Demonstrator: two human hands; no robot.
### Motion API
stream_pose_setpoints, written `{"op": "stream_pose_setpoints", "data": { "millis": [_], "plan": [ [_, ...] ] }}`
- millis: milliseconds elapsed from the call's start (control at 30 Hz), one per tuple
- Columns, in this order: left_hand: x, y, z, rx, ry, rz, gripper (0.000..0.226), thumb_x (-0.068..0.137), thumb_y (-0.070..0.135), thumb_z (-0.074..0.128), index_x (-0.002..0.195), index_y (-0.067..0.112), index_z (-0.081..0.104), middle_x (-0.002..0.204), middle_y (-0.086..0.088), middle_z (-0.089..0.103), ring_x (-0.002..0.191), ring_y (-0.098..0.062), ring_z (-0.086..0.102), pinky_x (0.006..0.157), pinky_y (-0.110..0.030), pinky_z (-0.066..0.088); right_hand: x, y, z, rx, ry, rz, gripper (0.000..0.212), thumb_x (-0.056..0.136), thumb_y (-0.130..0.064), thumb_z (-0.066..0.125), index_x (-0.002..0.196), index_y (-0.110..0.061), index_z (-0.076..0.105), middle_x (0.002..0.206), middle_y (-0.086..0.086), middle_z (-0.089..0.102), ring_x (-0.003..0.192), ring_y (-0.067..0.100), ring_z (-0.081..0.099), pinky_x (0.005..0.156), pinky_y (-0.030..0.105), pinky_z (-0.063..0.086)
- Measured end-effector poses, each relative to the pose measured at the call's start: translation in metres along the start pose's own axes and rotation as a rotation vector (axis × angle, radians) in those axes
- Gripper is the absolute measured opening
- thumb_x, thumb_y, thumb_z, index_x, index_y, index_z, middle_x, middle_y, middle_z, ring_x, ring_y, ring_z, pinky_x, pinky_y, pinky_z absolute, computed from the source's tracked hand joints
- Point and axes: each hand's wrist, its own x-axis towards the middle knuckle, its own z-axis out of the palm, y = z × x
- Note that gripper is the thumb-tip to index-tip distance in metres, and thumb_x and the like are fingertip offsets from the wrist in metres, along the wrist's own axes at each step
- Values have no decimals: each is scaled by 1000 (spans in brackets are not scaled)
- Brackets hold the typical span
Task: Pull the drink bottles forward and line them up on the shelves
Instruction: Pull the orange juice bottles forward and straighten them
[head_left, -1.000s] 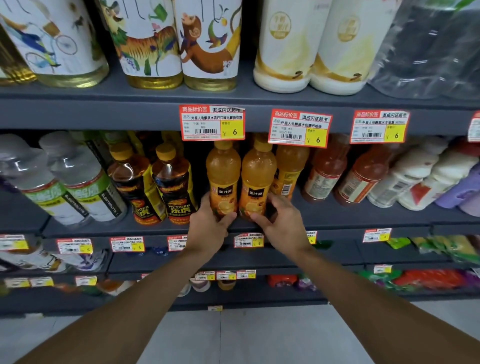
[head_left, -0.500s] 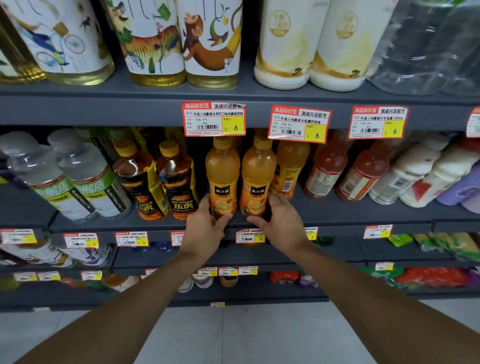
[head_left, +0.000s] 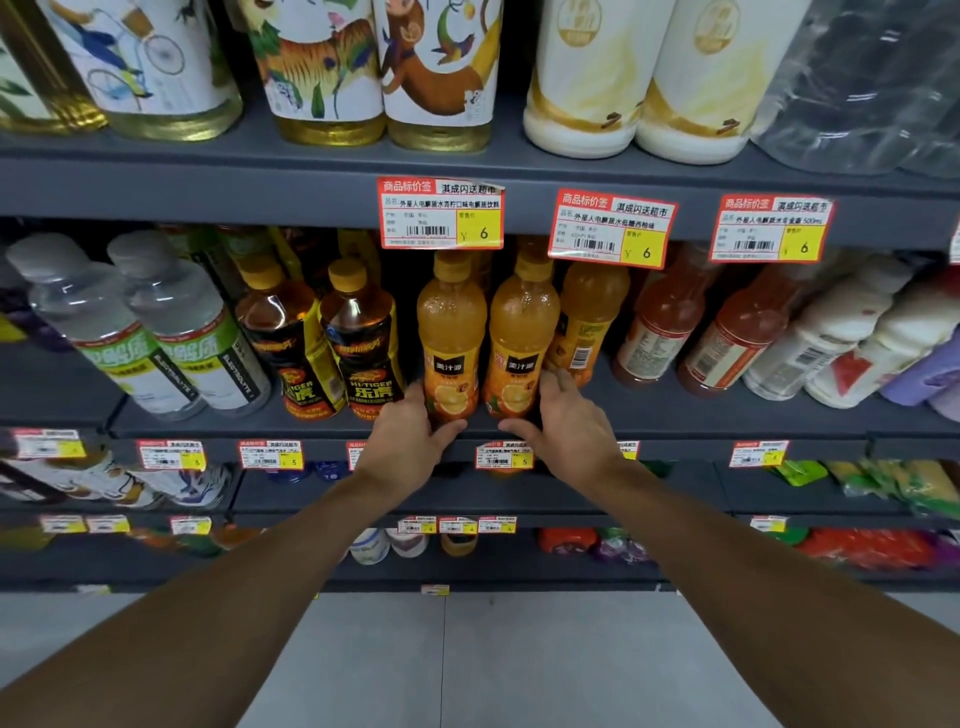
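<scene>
- Your left grip (head_left: 410, 441) clasps the foot of the left juice bottle (head_left: 451, 332), thumb across the front, fingers curled round its left side.
- Your right grip (head_left: 566, 426) does the same on the right juice bottle (head_left: 523, 332), thumb in front, fingers round its right side.
- Both bottles stand upright, side by side, near the front edge of the middle shelf (head_left: 649, 410).
- The step in hand looks like squaring this pair at the edge.
- Next, you probably want the third juice bottle (head_left: 589, 312), which is set further back, just to the right. That means letting go and reaching behind.
- Count: three juice bottles. Left of them are two dark energy drinks (head_left: 363, 343) and two clear water bottles (head_left: 192, 332). To the right are two red drinks (head_left: 660, 327) and two white bottles (head_left: 831, 343).
</scene>
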Motion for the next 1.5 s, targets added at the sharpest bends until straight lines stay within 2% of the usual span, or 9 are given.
{"op": "stream_pose_setpoints", "data": {
  "millis": [200, 833, 1033, 1133, 1200, 1267, 1333, 1400, 1500],
  "plan": [
    [0, 6, -1, 187, -25, -2, 65, 93, 45, 66, 136, 3, 42, 113, -20, 67, 107, -36, 64, 84, -38, 51, 4, 1, -4, -7, -47, -10, 76, 94, -56, 60, 147, -8, 35, 150, 11, 39, 127, 35, 52, 98, 48, 49],
    [2, 13, 2, 205, -41, -71, 52, 96, 40, 63, 126, 3, 41, 110, -22, 66, 106, -41, 64, 83, -44, 51, 10, 6, -1, 23, -59, -33, 77, 91, -54, 64, 146, -7, 37, 152, 11, 39, 130, 37, 49, 101, 49, 47],
    [-3, 17, 1, 213, -12, -80, 70, 96, 40, 63, 145, 1, 32, 119, -24, 64, 111, -41, 62, 90, -46, 53, 4, 6, -6, 109, -26, -29, 75, 90, -53, 68, 143, -6, 42, 145, 12, 46, 128, 35, 51, 102, 47, 46],
    [-18, 26, -3, 159, 128, -39, 66, 96, 40, 64, 144, 4, 37, 104, -16, 69, 98, -36, 67, 75, -40, 57, -8, 10, -14, 202, 88, 58, 69, 90, -53, 67, 140, -9, 50, 132, 11, 56, 119, 29, 57, 97, 45, 49],
    [-35, 38, -3, -8, 253, -40, 43, 96, 36, 65, 127, 13, 46, 82, 2, 65, 78, -23, 67, 53, -20, 48, -18, 19, -19, 266, 176, 104, 57, 92, -49, 67, 132, -9, 56, 120, 10, 59, 108, 28, 60, 92, 44, 51],
    [-47, 54, 1, -129, 314, -51, 29, 96, 33, 67, 109, 22, 43, 73, 11, 58, 65, -9, 61, 43, -15, 41, -24, 28, -26, 297, 218, 138, 48, 95, -42, 67, 130, -11, 58, 117, 9, 59, 105, 27, 61, 90, 44, 52],
    [-51, 66, 10, -138, 330, -50, 28, 96, 34, 67, 105, 21, 44, 73, 8, 60, 62, -2, 58, 44, -14, 42, -23, 36, -32, 319, 241, 159, 44, 96, -37, 68, 131, -13, 58, 121, 8, 57, 107, 27, 61, 92, 43, 52],
    [-48, 79, 18, -90, 305, -45, 31, 96, 39, 64, 111, 19, 48, 73, 3, 62, 62, -8, 59, 47, -16, 41, -17, 42, -36, 337, 259, 172, 44, 94, -36, 70, 130, -14, 57, 126, 9, 55, 110, 28, 60, 94, 43, 51],
    [-38, 95, 29, -68, 274, -29, 34, 97, 43, 62, 114, 14, 53, 82, -8, 68, 75, -26, 66, 64, -38, 52, -4, 44, -37, 382, 288, 194, 55, 90, -40, 74, 133, -13, 54, 131, 8, 54, 114, 27, 58, 97, 41, 51]
  ]
}}
